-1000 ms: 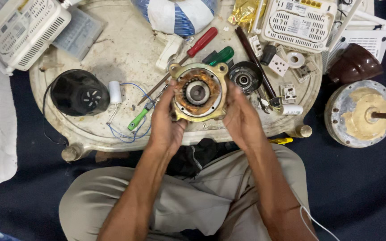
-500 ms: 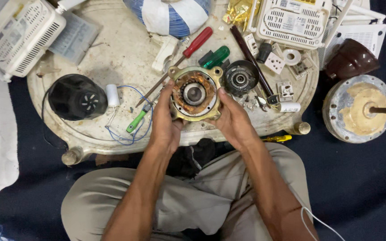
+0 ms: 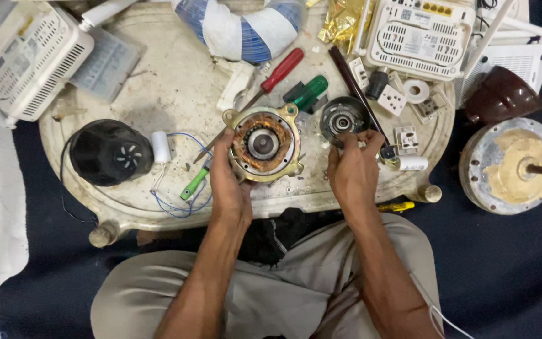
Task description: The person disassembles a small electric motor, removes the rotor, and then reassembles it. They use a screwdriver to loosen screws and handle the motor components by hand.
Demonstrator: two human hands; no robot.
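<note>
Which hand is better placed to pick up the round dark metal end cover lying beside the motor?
Right. The right hand already has its fingers at the round dark metal end cover, while the left hand grips the brass-coloured motor stator with copper windings.

left hand (image 3: 228, 182) grips the left edge of a round motor stator (image 3: 265, 143) w/ copper windings & brass-coloured frame, resting on a worn white low table (image 3: 177, 81). right hand (image 3: 354, 169) is off the stator, fingertips at a small dark round bearing part (image 3: 341, 119) just beside it. red-handled screwdriver (image 3: 270, 81) & green-handled screwdriver (image 3: 307, 93) lie behind the stator. black fan housing (image 3: 109, 152) w/ white capacitor (image 3: 160, 147) & blue wires at table's left. white vented box (image 3: 32, 59) top left. grey round end cover (image 3: 510, 164) on dark floor at right, well apart.
</note>
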